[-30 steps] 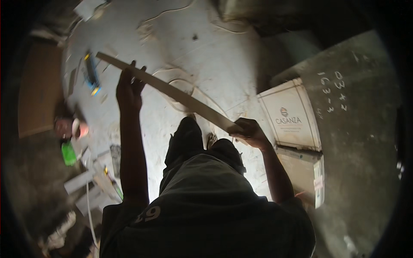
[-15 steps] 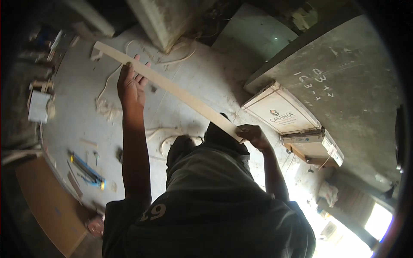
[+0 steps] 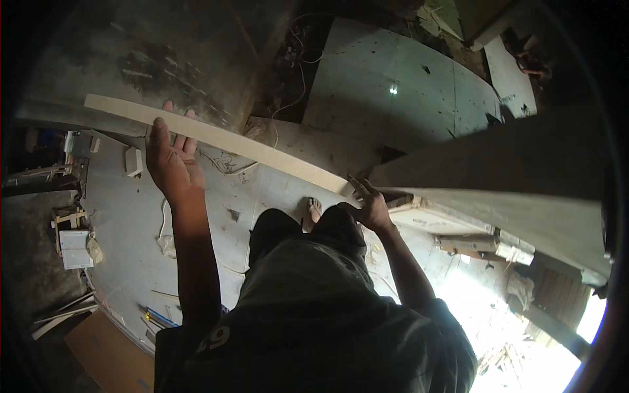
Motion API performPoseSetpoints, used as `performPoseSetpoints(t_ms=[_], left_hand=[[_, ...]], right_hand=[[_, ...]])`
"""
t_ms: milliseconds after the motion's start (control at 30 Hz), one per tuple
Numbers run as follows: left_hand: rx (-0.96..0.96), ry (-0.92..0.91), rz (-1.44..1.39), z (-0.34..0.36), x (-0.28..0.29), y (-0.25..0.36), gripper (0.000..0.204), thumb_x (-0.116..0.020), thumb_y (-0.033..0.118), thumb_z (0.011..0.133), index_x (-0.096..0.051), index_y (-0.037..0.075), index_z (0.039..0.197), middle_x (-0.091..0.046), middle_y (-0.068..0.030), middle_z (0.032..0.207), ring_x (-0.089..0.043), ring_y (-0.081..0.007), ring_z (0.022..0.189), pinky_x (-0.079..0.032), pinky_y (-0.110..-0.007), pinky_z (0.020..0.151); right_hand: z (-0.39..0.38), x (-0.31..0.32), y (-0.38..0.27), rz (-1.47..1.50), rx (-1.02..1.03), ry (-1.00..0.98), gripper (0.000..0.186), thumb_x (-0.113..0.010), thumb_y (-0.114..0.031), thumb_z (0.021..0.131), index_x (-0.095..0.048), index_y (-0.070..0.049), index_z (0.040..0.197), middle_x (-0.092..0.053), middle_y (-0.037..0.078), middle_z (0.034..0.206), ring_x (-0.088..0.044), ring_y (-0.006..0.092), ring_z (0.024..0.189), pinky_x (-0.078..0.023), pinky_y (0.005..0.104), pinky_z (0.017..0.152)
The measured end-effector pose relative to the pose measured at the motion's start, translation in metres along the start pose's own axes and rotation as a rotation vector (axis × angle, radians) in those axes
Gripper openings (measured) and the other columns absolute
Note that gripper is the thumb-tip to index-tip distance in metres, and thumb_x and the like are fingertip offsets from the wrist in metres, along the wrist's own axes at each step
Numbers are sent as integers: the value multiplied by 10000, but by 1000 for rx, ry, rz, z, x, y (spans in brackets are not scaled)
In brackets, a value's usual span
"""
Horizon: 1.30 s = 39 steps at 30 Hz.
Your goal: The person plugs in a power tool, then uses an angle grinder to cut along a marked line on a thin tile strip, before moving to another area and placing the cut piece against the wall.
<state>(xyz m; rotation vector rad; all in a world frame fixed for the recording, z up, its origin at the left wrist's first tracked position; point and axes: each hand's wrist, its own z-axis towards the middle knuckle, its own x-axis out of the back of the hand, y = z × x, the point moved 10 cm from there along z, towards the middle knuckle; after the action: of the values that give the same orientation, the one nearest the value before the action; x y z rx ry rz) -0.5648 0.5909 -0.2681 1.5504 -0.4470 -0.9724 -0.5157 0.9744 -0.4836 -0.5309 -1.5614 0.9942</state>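
Observation:
A long, narrow cream tile strip [image 3: 259, 152] runs slantwise in front of me, its left end farther away and its right end close to my knees. My left hand [image 3: 173, 157] grips it towards the left end, thumb on the near edge and fingers showing past the far edge. At the other end, my right hand [image 3: 372, 208] holds the strip's tip between thumb and fingers. The strip is held up off the floor by both hands.
A concrete wall [image 3: 498, 157] rises on the right, with flat cardboard boxes [image 3: 468, 243] leaning below it. Large pale panels [image 3: 386, 72] lie ahead. On the left floor are a blue and yellow tool [image 3: 160, 319], a white block [image 3: 133, 161] and a brown board [image 3: 108, 350]. A cable [image 3: 229, 171] trails across the floor.
My view has turned and shifted forward, bringing the pale panels and a bare foot into sight. The strip lies flatter across the view, its left end further left. Both hands still hold it.

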Motion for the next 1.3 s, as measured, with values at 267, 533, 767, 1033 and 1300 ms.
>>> performPoseSetpoints(t_ms=[267, 533, 767, 1033, 1300], left_hand=[[-39, -147, 1, 171, -153, -45, 607, -542, 268, 1076, -293, -28, 1544, -490, -212, 1498, -572, -424, 1286, -460, -491, 1112], [181, -358, -90, 330, -339, -155, 457, -543, 189, 1070, -404, -28, 1447, -546, -188, 1443, -642, -362, 1182, -558, -459, 991], [242, -547, -123, 467, -468, -246, 405, -533, 153, 1068, -448, -38, 1414, -624, -188, 1350, -682, -321, 1125, -624, -421, 897], [367, -679, -173, 648, -630, -341, 504, -589, 186, 1048, -389, -8, 1467, -547, -241, 1431, -655, -372, 1194, -598, -487, 972], [417, -1122, -238, 807, -817, -429, 520, -705, 166, 972, -468, 3, 1405, -613, -195, 1314, -667, -390, 1168, -579, -521, 1043]], right_hand=[[161, 72, 38, -323, 95, 531, 539, -907, -334, 735, -732, -57, 1164, -756, 124, 1081, -741, 304, 963, -607, 415, 849], [283, 114, 108, -473, -256, 696, 561, -930, -420, 714, -733, -72, 1108, -747, 116, 1033, -737, 252, 906, -597, 384, 822], [432, 120, 148, -484, -246, 651, 534, -904, -416, 754, -698, -78, 1112, -724, 121, 1085, -731, 265, 933, -605, 407, 783], [689, 140, 224, -502, -183, 770, 506, -883, -290, 801, -677, -69, 1207, -724, 160, 1074, -721, 318, 959, -604, 429, 807], [879, 192, 294, -45, -424, 563, 532, -826, -279, 853, -647, -78, 1312, -705, 161, 1216, -675, 352, 1117, -573, 463, 905]])
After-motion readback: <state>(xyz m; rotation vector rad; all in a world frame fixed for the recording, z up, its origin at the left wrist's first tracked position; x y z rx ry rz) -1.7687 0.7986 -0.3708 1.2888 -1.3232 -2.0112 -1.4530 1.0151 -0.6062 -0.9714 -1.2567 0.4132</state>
